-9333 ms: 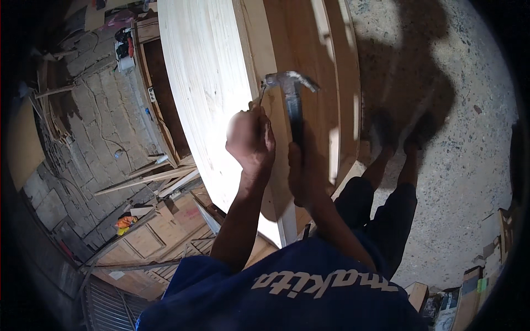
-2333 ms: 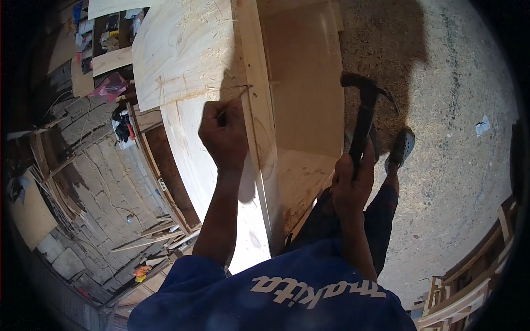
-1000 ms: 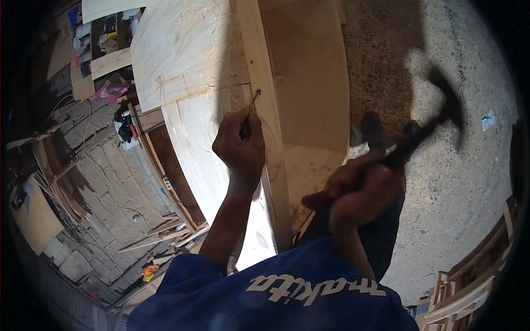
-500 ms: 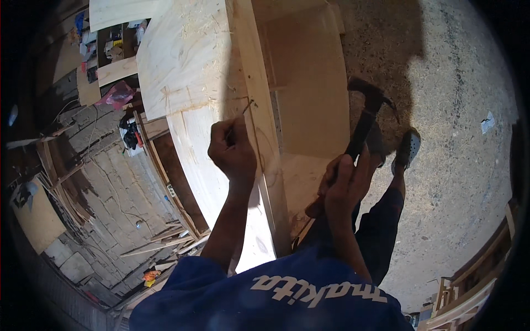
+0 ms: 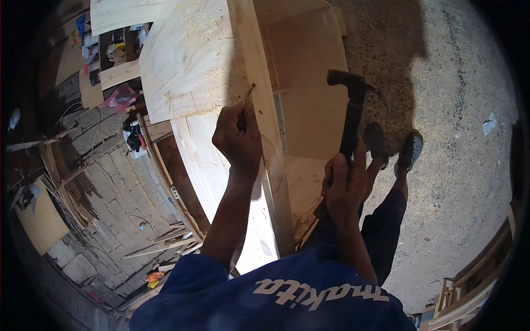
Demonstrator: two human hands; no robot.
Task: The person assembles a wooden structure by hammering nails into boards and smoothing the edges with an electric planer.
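My left hand [image 5: 238,135] is closed, thumb and finger pinching a thin nail [image 5: 251,91]. The nail sticks out tilted, its far end by a dark spot near the edge of a pale plywood panel [image 5: 185,60]. That panel is the upper face of a large wooden box-like piece, whose edge board [image 5: 255,49] runs lengthwise between my hands. To the right, my right hand [image 5: 346,190] is wrapped round the dark handle of a claw hammer [image 5: 352,118]. The hammer's head is raised, apart from the nail and the wood.
The open inner side of the wooden piece [image 5: 312,110] faces right. My feet stand on rough concrete ground [image 5: 452,209] strewn with shavings, near a scrap of white litter [image 5: 489,123]. Leftward lie loose wood strips [image 5: 165,243], a pink plastic bag [image 5: 120,98] and shelves with clutter.
The hammer has swung slightly left, its head now higher in view. My left hand has shifted a little up the panel, and less of the nail shows.
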